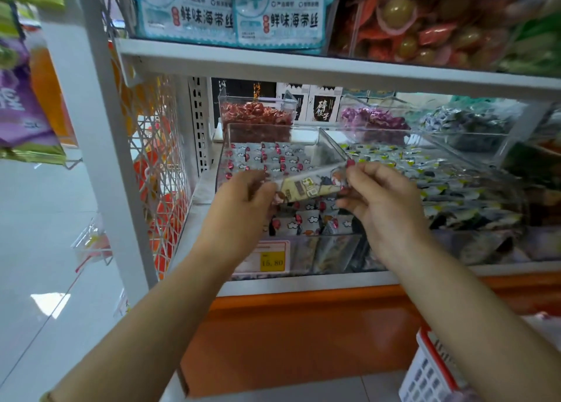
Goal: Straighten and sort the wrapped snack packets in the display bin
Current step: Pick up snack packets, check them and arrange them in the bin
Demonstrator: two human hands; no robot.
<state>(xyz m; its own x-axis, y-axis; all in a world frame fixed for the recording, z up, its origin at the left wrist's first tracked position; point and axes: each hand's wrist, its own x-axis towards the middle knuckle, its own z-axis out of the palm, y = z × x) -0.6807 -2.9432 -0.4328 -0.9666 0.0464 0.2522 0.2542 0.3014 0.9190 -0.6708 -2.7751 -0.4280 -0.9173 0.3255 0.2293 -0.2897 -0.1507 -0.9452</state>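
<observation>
A clear plastic display bin [273, 128] sits on the lower shelf, filled with rows of grey wrapped snack packets [273, 158] with red and white marks. Above the bin I hold one wrapped packet [309, 187], yellowish with a cartoon print, stretched between both hands. My left hand [243, 198] pinches its left end. My right hand [379, 195] pinches its right end. More grey packets [306, 222] lie loosely at the bin's front, below the held one.
A neighbouring clear bin [455, 171] of blue-yellow packets stands to the right. Bins of red [255, 116] and purple sweets [373, 120] sit behind. A yellow price tag [272, 260] hangs on the bin front. A shelf board [303, 64] overhangs above; a white basket [431, 371] stands at lower right.
</observation>
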